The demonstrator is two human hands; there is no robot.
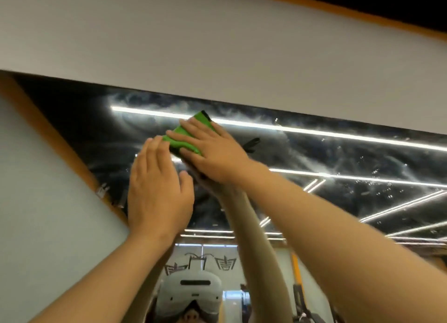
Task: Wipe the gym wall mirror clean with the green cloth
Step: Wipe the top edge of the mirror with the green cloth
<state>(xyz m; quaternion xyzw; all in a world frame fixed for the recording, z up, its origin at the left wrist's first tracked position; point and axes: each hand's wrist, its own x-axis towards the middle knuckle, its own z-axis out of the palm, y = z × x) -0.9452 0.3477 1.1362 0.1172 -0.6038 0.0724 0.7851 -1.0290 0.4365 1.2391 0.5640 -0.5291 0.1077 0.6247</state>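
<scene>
The wall mirror (338,158) fills the middle of the view and shows hazy white smears and droplets near its top edge. A folded green cloth (183,135) lies flat against the glass, just under that top edge. My right hand (212,151) presses the cloth to the mirror with straight fingers spread over it. My left hand (157,189) lies flat on the glass beside it, to the lower left, its fingertips touching the cloth's left edge.
A grey wall band (217,51) runs above the mirror, with an orange strip (362,15) higher up. An orange frame edge (55,138) slants down the mirror's left side. The mirror reflects ceiling light strips, my arms, a headset and gym equipment.
</scene>
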